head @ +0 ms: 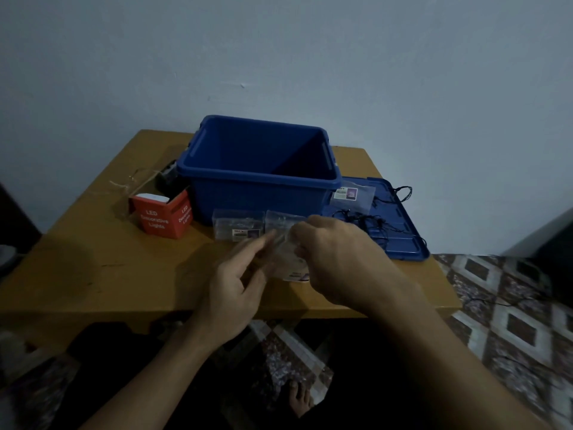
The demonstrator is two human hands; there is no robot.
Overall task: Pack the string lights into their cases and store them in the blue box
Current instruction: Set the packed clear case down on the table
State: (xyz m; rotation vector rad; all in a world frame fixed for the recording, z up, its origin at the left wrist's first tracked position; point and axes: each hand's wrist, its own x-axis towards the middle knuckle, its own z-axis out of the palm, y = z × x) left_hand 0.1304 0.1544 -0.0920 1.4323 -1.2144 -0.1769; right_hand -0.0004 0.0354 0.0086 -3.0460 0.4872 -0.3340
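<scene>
An open blue box (217,193) stands at the back of the wooden table (102,268). In front of it, both hands hold a clear plastic case (286,252) just above the table: my left hand (240,283) pinches its left side, and my right hand (335,259) grips its right side. A second clear case (237,228) lies against the box's front. A third clear case (352,193) rests on the blue lid (400,231) to the right, beside a black string of lights (372,220). The scene is dim and the hands are blurred.
A red carton (164,217) marked LED Decorative Lights stands open left of the box, with thin wire lights (130,181) and a dark object (167,178) behind it. The wall rises right behind the table. A patterned floor lies below, with a dark cable (502,301) at right.
</scene>
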